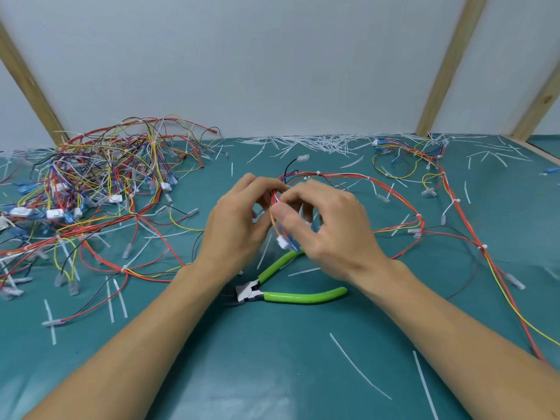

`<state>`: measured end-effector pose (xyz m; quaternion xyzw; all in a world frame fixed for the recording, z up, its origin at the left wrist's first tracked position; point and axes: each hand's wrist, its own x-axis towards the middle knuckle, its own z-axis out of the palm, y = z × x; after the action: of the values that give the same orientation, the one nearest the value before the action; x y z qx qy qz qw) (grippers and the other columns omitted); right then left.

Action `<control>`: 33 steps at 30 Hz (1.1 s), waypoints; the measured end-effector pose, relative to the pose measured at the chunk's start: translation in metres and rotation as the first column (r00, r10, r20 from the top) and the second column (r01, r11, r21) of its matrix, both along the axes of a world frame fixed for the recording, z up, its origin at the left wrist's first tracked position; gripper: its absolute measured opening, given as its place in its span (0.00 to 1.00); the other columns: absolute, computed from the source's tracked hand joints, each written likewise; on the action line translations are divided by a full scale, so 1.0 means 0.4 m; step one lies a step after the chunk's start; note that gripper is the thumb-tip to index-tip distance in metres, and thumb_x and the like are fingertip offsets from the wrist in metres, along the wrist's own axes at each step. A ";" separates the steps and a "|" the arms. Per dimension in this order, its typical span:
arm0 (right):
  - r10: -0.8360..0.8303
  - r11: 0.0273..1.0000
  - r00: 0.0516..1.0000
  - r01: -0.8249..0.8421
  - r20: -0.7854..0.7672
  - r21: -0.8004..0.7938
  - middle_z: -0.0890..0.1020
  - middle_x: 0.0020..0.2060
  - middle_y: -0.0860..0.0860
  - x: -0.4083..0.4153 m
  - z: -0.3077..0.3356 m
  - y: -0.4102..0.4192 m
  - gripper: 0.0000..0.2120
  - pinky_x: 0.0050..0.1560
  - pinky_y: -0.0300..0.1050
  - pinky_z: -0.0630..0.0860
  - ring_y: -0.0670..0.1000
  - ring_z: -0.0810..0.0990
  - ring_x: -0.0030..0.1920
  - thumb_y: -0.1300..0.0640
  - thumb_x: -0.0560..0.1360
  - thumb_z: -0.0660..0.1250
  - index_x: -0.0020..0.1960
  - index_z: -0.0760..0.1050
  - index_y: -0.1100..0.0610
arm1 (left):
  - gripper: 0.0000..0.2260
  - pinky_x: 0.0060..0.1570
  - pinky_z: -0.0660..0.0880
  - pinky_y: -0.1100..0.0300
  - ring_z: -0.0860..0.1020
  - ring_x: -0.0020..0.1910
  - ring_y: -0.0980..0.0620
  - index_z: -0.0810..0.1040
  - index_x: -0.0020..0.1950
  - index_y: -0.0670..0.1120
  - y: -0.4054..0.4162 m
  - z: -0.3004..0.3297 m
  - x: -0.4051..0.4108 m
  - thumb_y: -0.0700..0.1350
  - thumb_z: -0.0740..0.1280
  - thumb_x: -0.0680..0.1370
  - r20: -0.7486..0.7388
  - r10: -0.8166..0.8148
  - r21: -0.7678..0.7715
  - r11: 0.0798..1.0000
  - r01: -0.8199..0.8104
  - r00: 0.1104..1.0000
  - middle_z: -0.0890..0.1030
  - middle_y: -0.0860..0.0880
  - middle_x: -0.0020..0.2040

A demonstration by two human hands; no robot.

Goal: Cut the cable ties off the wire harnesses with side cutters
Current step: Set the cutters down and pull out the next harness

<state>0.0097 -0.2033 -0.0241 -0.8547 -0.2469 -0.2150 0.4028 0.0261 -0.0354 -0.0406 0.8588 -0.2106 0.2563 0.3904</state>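
Above the middle of the teal mat, my left hand (pixel 239 219) and my right hand (pixel 330 225) both pinch one wire harness (pixel 391 189) of red, yellow and blue wires. It loops away to the right with white cable ties on it. A white connector (pixel 282 242) hangs below my fingers. The green-handled side cutters (pixel 291 295) lie on the mat just below my hands, jaws pointing left, handles spread apart. Neither hand touches them.
A big tangled pile of harnesses (pixel 91 189) fills the left side. Another harness (pixel 424 159) lies at the back right. Several cut white tie pieces (pixel 321 144) lie along the back wall and over the teal mat (pixel 272 359). Wooden posts (pixel 448 65) stand behind.
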 end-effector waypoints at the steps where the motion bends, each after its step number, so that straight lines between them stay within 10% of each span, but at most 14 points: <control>1: 0.035 0.998 0.999 -0.036 0.015 0.046 0.81 0.41 0.44 0.001 0.001 -0.002 0.17 0.47 0.50 0.75 0.49 0.79 0.44 0.39 0.79 0.59 0.46 0.80 0.49 | 0.11 0.42 0.77 0.51 0.78 0.45 0.54 0.81 0.56 0.48 -0.003 -0.001 -0.001 0.38 0.67 0.76 0.007 -0.003 -0.046 0.999 0.003 1.000 0.78 0.51 0.47; 8: -0.146 0.983 0.985 0.134 0.093 0.127 0.79 0.59 0.49 0.049 -0.025 -0.021 0.13 0.65 0.48 0.72 0.51 0.76 0.62 0.61 0.81 0.62 0.64 0.76 0.57 | 0.07 0.49 0.76 0.62 0.80 0.45 0.53 0.83 0.55 0.38 -0.002 0.004 0.006 0.35 0.66 0.81 0.001 -0.169 -0.313 0.936 0.161 0.986 0.80 0.38 0.46; 14: -0.194 0.976 0.978 0.185 -0.076 -0.115 0.75 0.70 0.48 0.088 -0.053 -0.057 0.23 0.70 0.41 0.61 0.49 0.69 0.72 0.58 0.80 0.68 0.74 0.70 0.53 | 0.12 0.50 0.80 0.62 0.83 0.43 0.55 0.85 0.50 0.51 0.001 0.011 0.019 0.54 0.63 0.79 -0.184 -0.181 -0.563 0.825 0.048 0.966 0.85 0.54 0.40; 21: -0.142 0.981 0.968 0.111 -0.205 -0.156 0.85 0.51 0.46 0.101 -0.066 -0.064 0.06 0.61 0.49 0.72 0.54 0.80 0.58 0.51 0.81 0.68 0.55 0.82 0.50 | 0.16 0.43 0.77 0.62 0.75 0.37 0.51 0.85 0.41 0.48 0.027 0.021 0.036 0.55 0.63 0.77 -0.263 -0.349 -0.795 0.607 0.003 0.899 0.75 0.52 0.32; 28: -0.011 0.998 0.979 0.025 -0.205 0.061 0.77 0.32 0.45 0.082 -0.038 -0.061 0.15 0.42 0.49 0.69 0.48 0.74 0.37 0.43 0.78 0.67 0.38 0.76 0.52 | 0.16 0.37 0.72 0.62 0.72 0.26 0.58 0.73 0.39 0.52 0.056 0.025 0.064 0.57 0.57 0.83 -0.409 -0.427 -0.868 0.454 -0.200 0.807 0.69 0.55 0.28; 33: 0.206 0.959 0.906 -0.112 -0.369 0.261 0.78 0.30 0.52 0.076 -0.022 -0.057 0.12 0.38 0.57 0.66 0.55 0.68 0.35 0.58 0.71 0.59 0.40 0.82 0.54 | 0.12 0.41 0.69 0.62 0.71 0.29 0.58 0.75 0.45 0.50 0.066 0.010 0.071 0.50 0.58 0.85 -0.415 -0.481 -0.905 0.307 -0.295 0.772 0.69 0.55 0.30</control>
<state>0.0401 -0.2260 -0.0330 -0.8038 -0.2034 -0.0329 0.5581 0.0547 -0.0091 -0.0366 0.4763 0.0698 0.0028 0.8765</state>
